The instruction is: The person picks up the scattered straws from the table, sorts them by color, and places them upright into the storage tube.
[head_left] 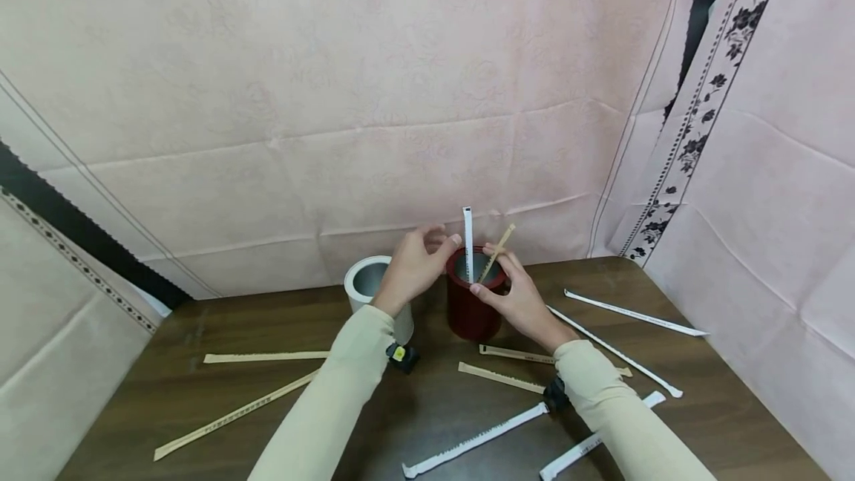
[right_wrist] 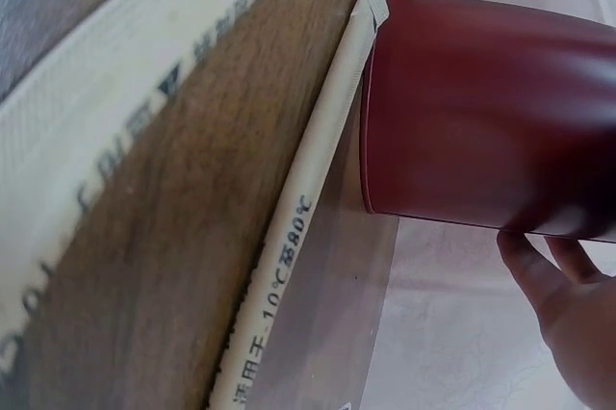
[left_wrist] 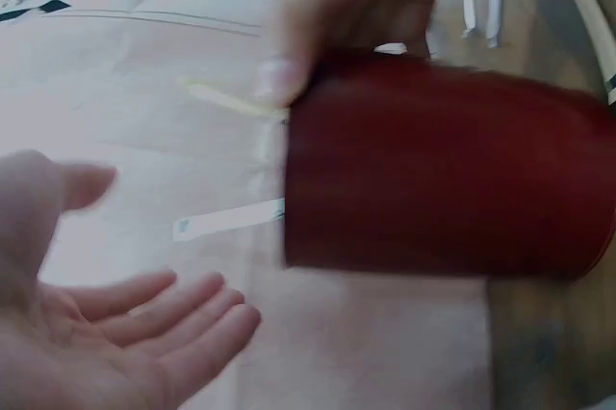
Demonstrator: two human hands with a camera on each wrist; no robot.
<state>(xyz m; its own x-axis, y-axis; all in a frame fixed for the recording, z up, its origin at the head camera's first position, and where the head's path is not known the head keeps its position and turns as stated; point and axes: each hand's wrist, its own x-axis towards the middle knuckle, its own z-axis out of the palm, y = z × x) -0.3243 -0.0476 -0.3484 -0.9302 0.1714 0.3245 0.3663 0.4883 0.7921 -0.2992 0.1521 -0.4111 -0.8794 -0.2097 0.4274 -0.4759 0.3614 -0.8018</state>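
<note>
A dark red cylindrical cup [head_left: 473,310] stands upright near the table's back edge. Two paper-wrapped straws lean inside it, one white [head_left: 468,232] and one tan [head_left: 501,247], their tops sticking out above the rim. My right hand [head_left: 517,297] grips the cup at its right side, thumb and fingers spread around the rim. On the cup's left, my left hand [head_left: 419,264] is raised beside the rim. The left wrist view shows this left hand [left_wrist: 125,323] with fingers spread, apart from the cup and holding nothing.
A white cup [head_left: 367,280] stands left of the red one, partly behind my left hand. Wrapped straws lie over the wooden table [head_left: 280,332]: tan ones [head_left: 267,356] at left and centre, white ones [head_left: 634,312] at right and front. A cloth-covered wall [head_left: 401,95] rises behind.
</note>
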